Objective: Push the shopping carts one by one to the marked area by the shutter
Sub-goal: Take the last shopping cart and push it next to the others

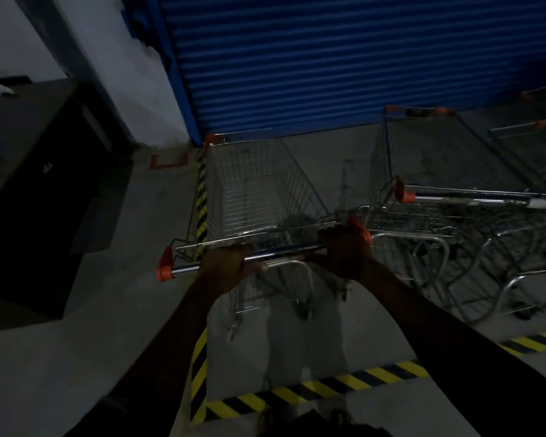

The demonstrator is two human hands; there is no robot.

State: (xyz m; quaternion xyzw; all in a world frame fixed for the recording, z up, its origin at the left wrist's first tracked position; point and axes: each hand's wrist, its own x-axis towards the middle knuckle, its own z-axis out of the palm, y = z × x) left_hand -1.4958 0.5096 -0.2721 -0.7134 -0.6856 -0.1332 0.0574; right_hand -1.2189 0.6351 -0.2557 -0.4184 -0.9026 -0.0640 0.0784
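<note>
A wire shopping cart (259, 187) with orange corner caps stands in front of me, its nose close to the blue shutter (328, 58). Both hands grip its chrome handle bar (278, 252): my left hand (224, 264) left of the middle, my right hand (344, 250) near the bar's right orange end. The cart sits inside the area outlined by yellow-and-black floor tape (312, 389), along the tape's left strip (201, 197).
Another cart (454, 171) stands just to the right, almost touching mine, with more carts (536, 127) behind it at the shutter. A dark cabinet (41, 190) fills the left side. A red floor mark (167, 161) lies by the shutter's left post.
</note>
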